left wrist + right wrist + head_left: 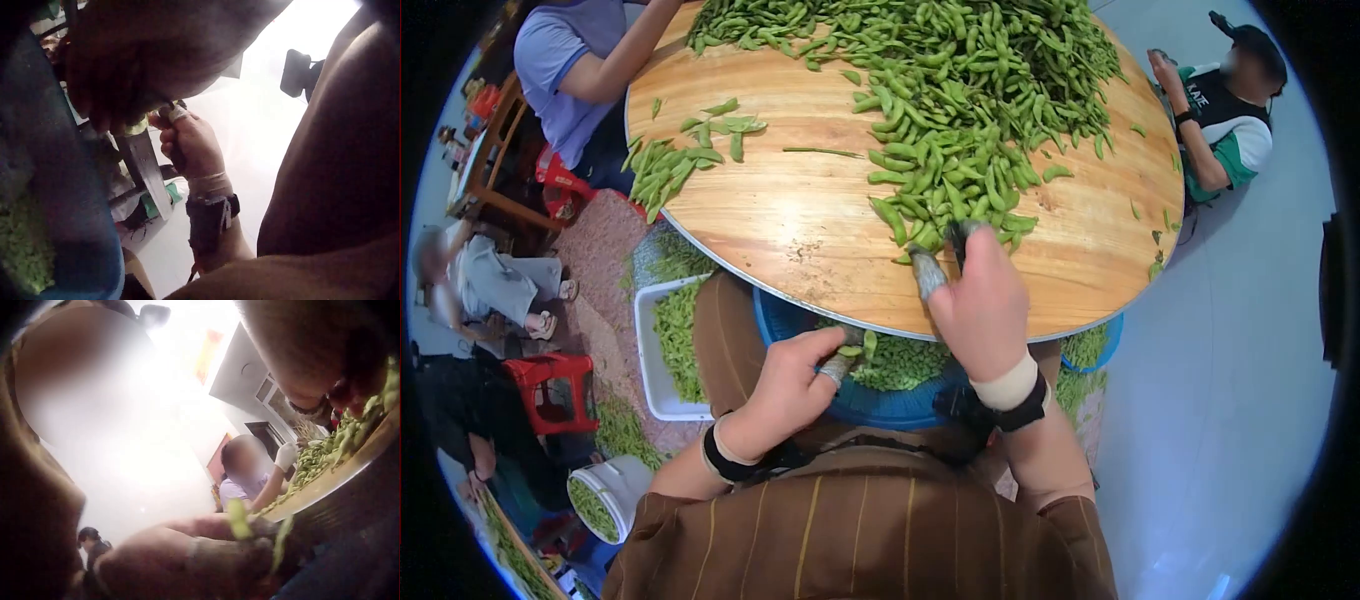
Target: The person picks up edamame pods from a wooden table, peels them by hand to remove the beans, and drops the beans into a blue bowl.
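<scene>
My left hand [790, 390] pinches a green pod [870, 345] between thumb and finger, above a blue basin [860, 405] of shelled beans. Grey tape covers the thumb. The right wrist view shows this left hand [162, 550] beside two blurred green pods [239, 520]. My right hand [988, 305] reaches over the table edge, its taped thumb and dark-covered finger apart, touching the near end of the pod pile [960, 130]. In the left wrist view my right hand [197, 147] appears beyond the dark, close left hand [144, 56].
The round wooden table [750, 225] carries a smaller pod group [675, 170] at left and a loose stem. A white tub [643, 350] and white bucket [625, 490] stand at lower left, near a red stool [550, 375]. Other people sit left and right.
</scene>
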The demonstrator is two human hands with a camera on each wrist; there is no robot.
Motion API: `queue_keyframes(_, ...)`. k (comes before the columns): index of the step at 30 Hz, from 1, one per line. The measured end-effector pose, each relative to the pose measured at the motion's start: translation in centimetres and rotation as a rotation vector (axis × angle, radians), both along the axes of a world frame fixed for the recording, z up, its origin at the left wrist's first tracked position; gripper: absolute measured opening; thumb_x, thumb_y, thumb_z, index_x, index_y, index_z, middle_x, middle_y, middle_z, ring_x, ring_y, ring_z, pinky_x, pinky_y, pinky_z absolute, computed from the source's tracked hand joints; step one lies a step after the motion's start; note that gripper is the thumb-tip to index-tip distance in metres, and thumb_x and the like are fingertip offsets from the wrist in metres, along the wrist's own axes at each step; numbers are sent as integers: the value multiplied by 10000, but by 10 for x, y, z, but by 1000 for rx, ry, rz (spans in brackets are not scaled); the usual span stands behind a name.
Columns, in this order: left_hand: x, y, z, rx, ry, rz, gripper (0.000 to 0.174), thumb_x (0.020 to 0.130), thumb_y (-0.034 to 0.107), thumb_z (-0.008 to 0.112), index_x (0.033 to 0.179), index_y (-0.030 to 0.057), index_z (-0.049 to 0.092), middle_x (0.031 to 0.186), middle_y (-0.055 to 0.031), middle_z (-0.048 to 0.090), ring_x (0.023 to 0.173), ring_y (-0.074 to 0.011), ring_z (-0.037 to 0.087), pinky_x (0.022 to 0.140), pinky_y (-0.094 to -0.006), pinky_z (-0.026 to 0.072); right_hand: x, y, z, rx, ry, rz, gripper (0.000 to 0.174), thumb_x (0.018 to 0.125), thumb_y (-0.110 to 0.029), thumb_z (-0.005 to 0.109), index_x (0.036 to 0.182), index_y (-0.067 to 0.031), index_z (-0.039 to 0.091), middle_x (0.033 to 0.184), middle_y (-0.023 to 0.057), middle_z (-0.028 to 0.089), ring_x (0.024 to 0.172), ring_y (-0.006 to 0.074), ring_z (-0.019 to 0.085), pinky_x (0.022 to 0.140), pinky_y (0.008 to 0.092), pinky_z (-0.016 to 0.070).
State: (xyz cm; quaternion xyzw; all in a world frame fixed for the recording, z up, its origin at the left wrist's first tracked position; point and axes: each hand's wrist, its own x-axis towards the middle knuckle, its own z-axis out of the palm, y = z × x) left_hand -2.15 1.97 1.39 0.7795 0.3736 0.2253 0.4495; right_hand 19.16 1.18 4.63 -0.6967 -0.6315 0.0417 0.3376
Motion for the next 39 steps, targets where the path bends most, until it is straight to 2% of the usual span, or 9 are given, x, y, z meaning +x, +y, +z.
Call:
queue_keyframes(3,-10,2,3,-586,-232,28,201,902,-2,466,1071,-50,565,974,-99,660,833,-140,647,738,-265,530,-10,15,-3,-60,-82,-87,315,697,-62,662,941,3,475,841,194,569,728,390,579,641,455,470)
queue_keyframes(8,-12,5,10,-692,-244,67,206,917,13,477,1094,-47,563,959,-98,652,823,-151,648,735,-271,531,-4,11,9,-156,145,-66,257,720,-86,687,882,10,513,744,179,578,697,360,589,622,419,469)
queue_keyframes(14,-66,10,1,-554,-301,363,228,900,-2,488,1106,-54,571,943,-82,654,810,-140,631,736,-283,529,13,-15,24,-439,1019,165,178,830,-122,689,939,0,618,746,16,618,643,88,531,593,262,456)
queue_keyframes(16,-101,19,6,231,483,260,357,773,-41,557,1130,-45,550,971,-174,645,844,-340,646,742,-369,518,18,-22,27,-534,1070,212,153,867,-115,663,973,-11,626,790,-21,626,675,71,542,607,238,463)
queue_keyframes(19,-108,12,10,313,950,438,406,708,-35,587,1111,-31,540,1074,-231,589,920,-429,590,783,-438,502,19,-25,23,-688,1088,256,186,863,-141,678,993,-17,630,812,-13,632,754,65,570,679,233,480)
queue_keyframes(21,-89,4,29,530,785,436,458,683,-32,614,1128,-23,508,1117,-231,547,1004,-415,555,809,-454,478,12,-26,20,-651,1119,319,184,865,-143,674,993,-18,630,812,-18,628,756,59,558,680,235,475)
queue_keyframes(26,-15,-1,42,-150,-46,-79,201,839,153,632,973,9,591,813,-129,607,728,-274,614,651,-357,491,4,-31,12,-654,1062,462,186,867,-136,655,997,-6,626,831,-15,624,792,50,532,711,242,467)
queue_keyframes(28,3,3,40,-172,-7,-314,163,847,84,569,985,1,596,800,-122,633,740,-235,628,667,-333,494,2,-36,7,-579,995,484,200,858,-133,654,1000,4,621,851,0,624,814,51,523,733,244,465)
queue_keyframes(39,27,1,20,-483,-166,-112,162,939,110,525,1031,-2,596,814,11,601,755,-51,535,663,-211,445,18,-60,6,-649,976,430,320,854,-34,541,1171,3,531,882,99,632,813,146,596,755,287,475)
